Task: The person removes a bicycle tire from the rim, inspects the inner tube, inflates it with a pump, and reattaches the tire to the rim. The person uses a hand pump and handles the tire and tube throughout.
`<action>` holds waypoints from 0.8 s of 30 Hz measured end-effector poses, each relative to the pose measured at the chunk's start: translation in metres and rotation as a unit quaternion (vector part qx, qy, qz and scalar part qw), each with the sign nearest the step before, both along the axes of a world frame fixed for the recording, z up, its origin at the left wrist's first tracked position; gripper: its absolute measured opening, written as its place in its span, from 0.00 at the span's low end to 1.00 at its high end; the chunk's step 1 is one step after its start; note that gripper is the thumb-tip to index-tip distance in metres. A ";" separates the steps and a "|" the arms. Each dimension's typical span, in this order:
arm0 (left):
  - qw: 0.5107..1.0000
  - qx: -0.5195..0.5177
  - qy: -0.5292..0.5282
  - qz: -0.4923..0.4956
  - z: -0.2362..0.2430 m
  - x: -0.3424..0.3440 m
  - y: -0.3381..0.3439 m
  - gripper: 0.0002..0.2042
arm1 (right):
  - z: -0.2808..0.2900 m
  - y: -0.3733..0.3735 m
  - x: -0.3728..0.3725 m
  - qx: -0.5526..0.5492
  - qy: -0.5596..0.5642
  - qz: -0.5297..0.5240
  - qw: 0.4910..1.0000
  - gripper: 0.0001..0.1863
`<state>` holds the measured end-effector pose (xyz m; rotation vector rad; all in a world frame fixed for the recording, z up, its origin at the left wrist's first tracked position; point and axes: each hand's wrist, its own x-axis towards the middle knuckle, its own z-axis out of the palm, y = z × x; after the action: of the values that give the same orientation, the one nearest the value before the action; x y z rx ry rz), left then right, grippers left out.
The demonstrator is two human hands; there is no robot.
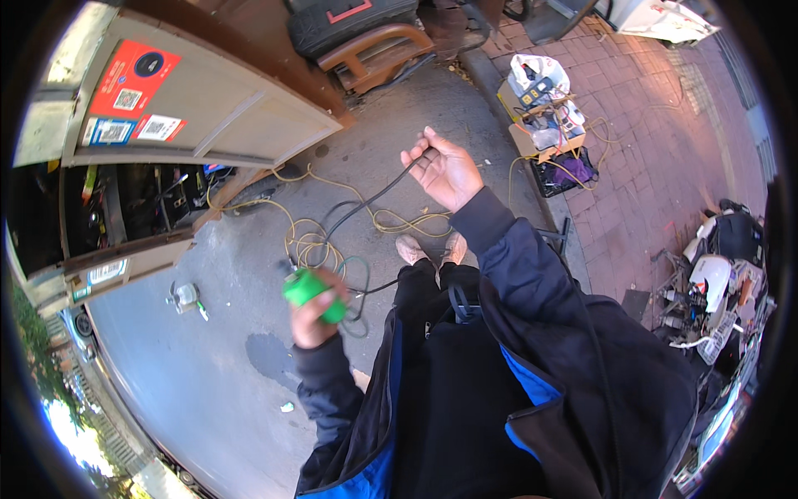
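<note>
My left hand [314, 323] is wrapped round a green, barrel-shaped power tool [306, 291] with a dark nose; motion blurs its details, so its exact kind does not show. Raised in front of me, my right hand [445, 170] is closed on a black cable [376, 196], pinched between thumb and fingers. From there the cable hangs in a loop toward the ground beside the tool. Where it joins the tool is not clear. Beneath the tool, a yellow cord [309, 241] lies coiled on the pavement, with a thin green cord next to it.
An opened cabinet with a beige door [224, 100] stands at the left, tools inside. Far ahead is a brown plastic seat [374, 58]. Right of the curb are a cardboard box of parts [544, 125] and a parked scooter [711, 279]. A small container [184, 297] sits left.
</note>
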<state>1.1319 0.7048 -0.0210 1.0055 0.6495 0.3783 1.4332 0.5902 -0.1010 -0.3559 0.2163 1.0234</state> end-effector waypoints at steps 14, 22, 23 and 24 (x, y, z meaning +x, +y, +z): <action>0.947 -0.080 -0.219 0.219 0.012 -0.184 0.117 0.14 | 0.003 0.084 -0.021 -0.074 0.069 -0.019 0.995 0.09; 0.907 -0.025 -0.347 0.238 0.058 -0.207 0.116 0.17 | 0.002 0.128 -0.054 -0.161 0.026 0.082 0.983 0.15; 0.904 -0.006 -0.361 0.231 0.065 -0.209 0.115 0.17 | -0.003 0.133 -0.058 -0.186 0.016 0.109 0.976 0.14; 0.908 0.025 -0.362 0.208 0.071 -0.210 0.115 0.17 | -0.009 0.136 -0.062 -0.209 0.002 0.133 0.969 0.12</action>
<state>0.9223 0.8196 0.0502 0.6886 0.1651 1.0892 1.3707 0.7264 -0.1097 -0.7826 0.3976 1.2425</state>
